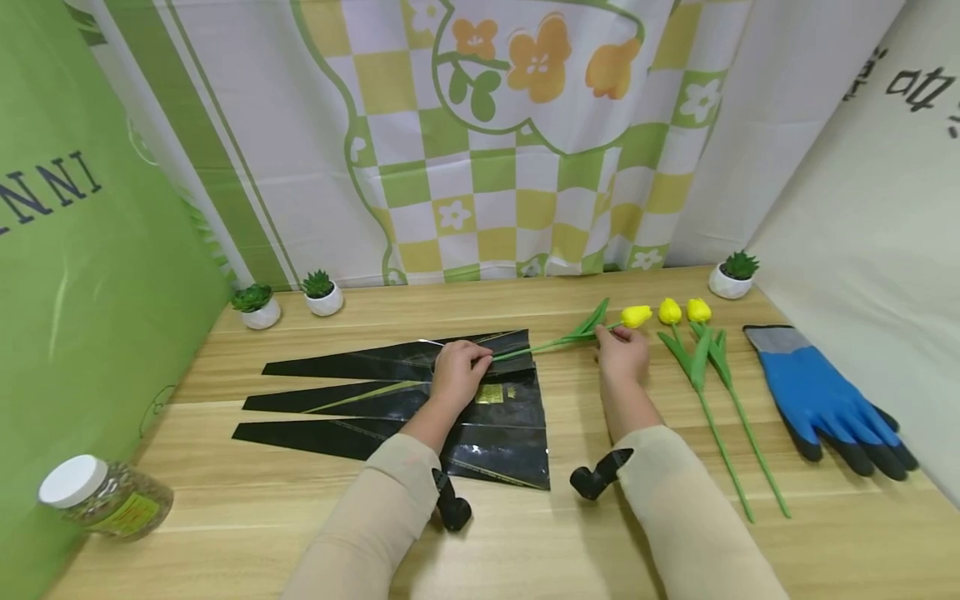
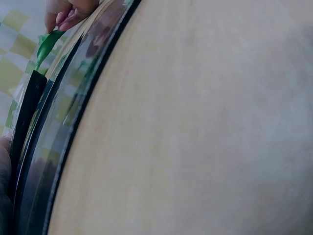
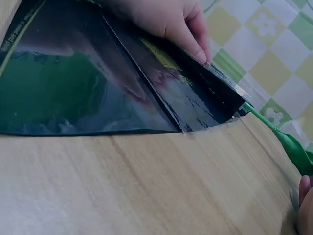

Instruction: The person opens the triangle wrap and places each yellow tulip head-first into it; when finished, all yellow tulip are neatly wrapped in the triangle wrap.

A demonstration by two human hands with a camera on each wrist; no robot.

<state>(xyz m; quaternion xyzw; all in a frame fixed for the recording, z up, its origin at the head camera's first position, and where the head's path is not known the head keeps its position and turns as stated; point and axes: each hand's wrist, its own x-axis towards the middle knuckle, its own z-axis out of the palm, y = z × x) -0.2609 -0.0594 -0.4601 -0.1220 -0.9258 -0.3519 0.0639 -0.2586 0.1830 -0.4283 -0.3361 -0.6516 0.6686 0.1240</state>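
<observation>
Three black flower sleeves lie side by side, their narrow ends to the left. My left hand grips the upper edge of the farthest black sleeve, thumb against fingers in the right wrist view. From its wide mouth comes the green stem of a yellow tulip; the stem's lower part is hidden inside the sleeve. My right hand pinches this tulip near its leaves, just below the flower head. The nearest black sleeve and the middle one lie flat below my left hand.
Two more yellow tulips lie right of my right hand, and a blue work glove lies beyond them. A white-lidded jar lies tilted at the left. Small potted succulents stand along the back, before a patterned curtain.
</observation>
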